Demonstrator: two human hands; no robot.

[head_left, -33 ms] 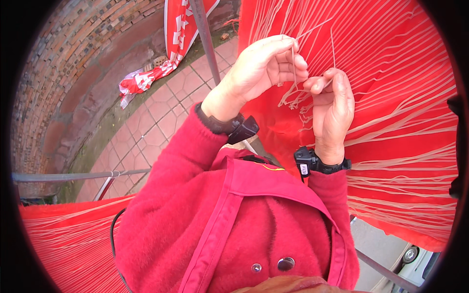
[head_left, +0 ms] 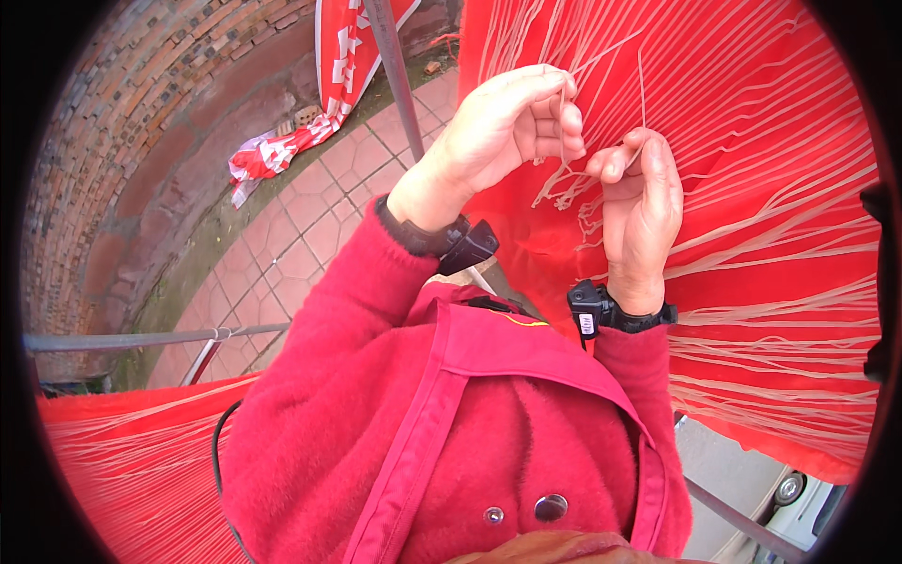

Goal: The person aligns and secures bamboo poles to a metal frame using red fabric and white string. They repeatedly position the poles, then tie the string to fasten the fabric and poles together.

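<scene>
Pale, thin, noodle-like strands spread in rows over a red sheet; I cannot tell what they are made of. Over the sheet, my left hand has its thumb and fingers curled around a pale strand that hangs by the fingertips. To its right, my right hand pinches another strand, one end of which sticks up above the fingers. A small gap separates the two hands. Below them dangle the curled, tangled strand ends.
A metal pole rises left of the sheet, and a horizontal rail crosses at left. More strands on red cloth lie at lower left. Beyond are pink paving, a brick wall, a crumpled red-and-white banner and a vehicle.
My hands have drawn slightly apart: the left a little to the left, the right a little to the right. The strand in my right hand has shifted with it.
</scene>
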